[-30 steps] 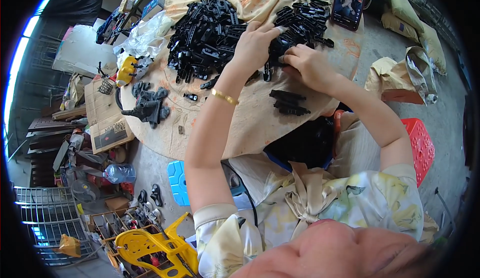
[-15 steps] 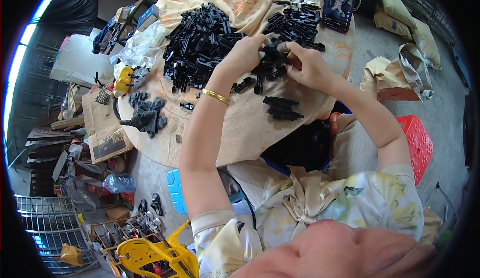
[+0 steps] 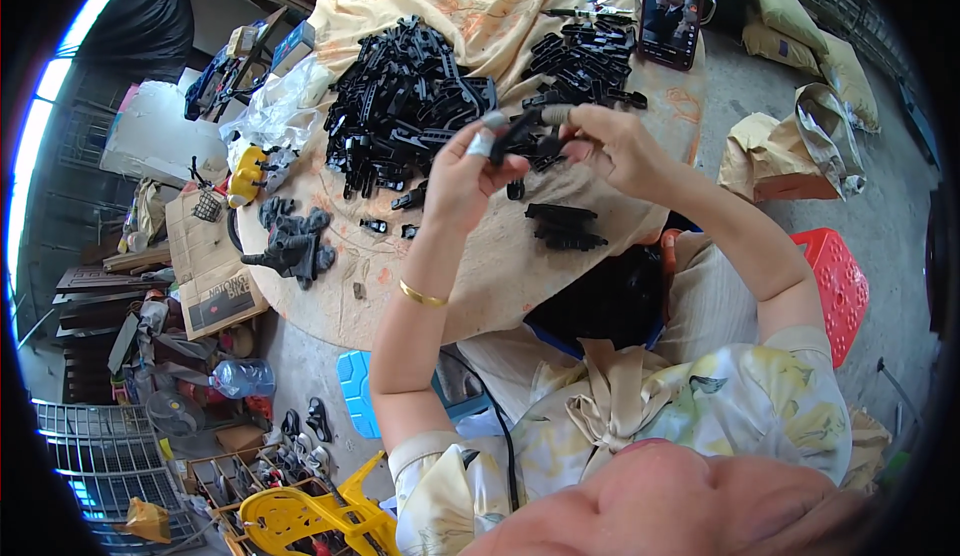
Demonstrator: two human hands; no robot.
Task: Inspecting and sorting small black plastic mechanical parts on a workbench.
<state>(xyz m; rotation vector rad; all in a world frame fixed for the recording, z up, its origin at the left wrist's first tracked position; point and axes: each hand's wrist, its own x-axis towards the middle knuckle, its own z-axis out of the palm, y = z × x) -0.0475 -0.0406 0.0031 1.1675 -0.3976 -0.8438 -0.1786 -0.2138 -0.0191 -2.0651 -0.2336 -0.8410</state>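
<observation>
My left hand, with white tape on a finger and a gold bangle at the wrist, pinches a black plastic part above the table. Just right of it, my right hand has curled fingers and a tan wrap on one fingertip. Its fingers are closed close to the part's right side; blur and dark pieces behind hide what they grip. A big heap of black plastic parts lies beyond my left hand, and a smaller heap beyond my right. Several black pieces are stacked nearer me.
A cloth-covered round table carries a phone at the back right, dark gloves and a yellow object at left. A dark open bin sits below the near edge. A red stool stands at right.
My left hand has drawn back toward me and to the left, turning palm inward with the part. My right hand stays nearly in place. The phone's picture has changed.
</observation>
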